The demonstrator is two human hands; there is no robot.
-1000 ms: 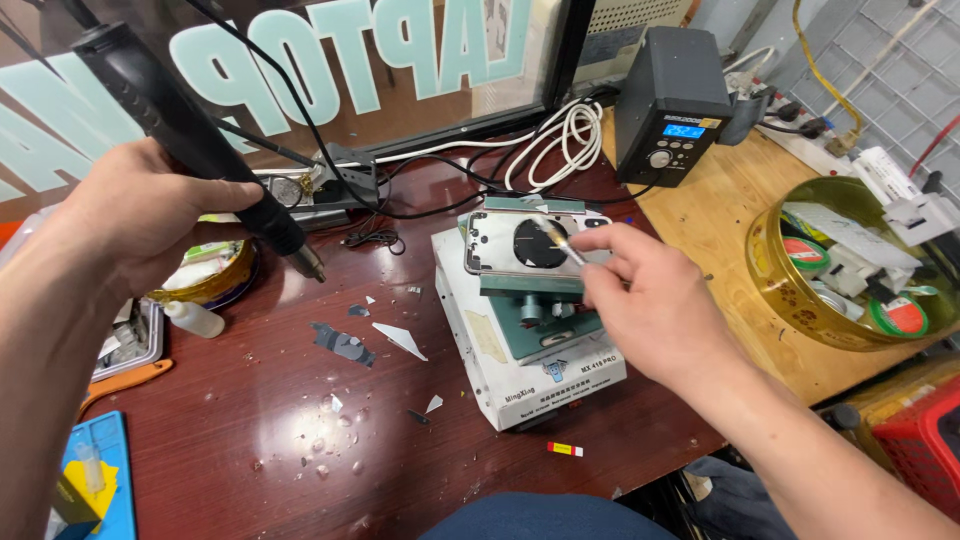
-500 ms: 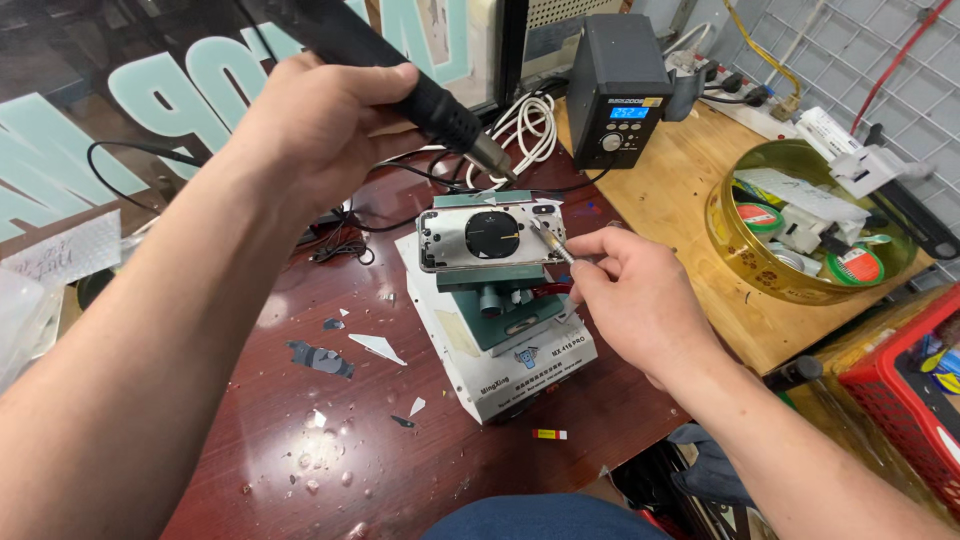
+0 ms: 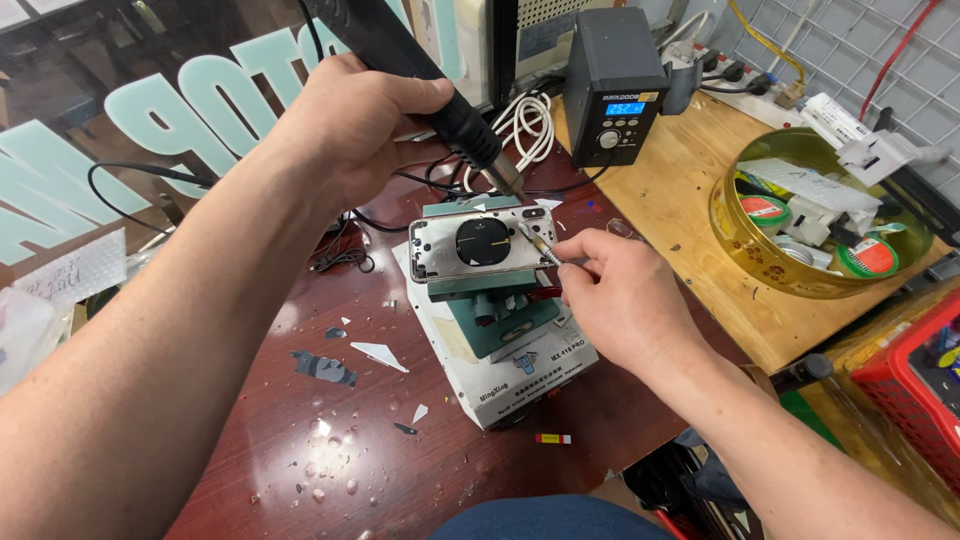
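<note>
Matte-black hot-air wand [image 3: 420, 75] (cylindrical) over phone frame [image 3: 482, 243]

Your silver phone frame with its round black coil [image 3: 484, 243] lies flat, clamped on the green holder [image 3: 495, 315]. Your black hot-air wand [image 3: 420, 75] slants down toward its far right corner, and your thin metal tweezers [image 3: 540, 243] touch its right end.

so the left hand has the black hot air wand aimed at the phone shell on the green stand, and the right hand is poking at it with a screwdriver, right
Not quite. In the head view the right hand holds thin metal tweezers, not a screwdriver, with the tips on the phone shell. The rest stands: the left hand grips the black hot air wand, its nozzle aimed at the shell clamped on the green stand.
</note>
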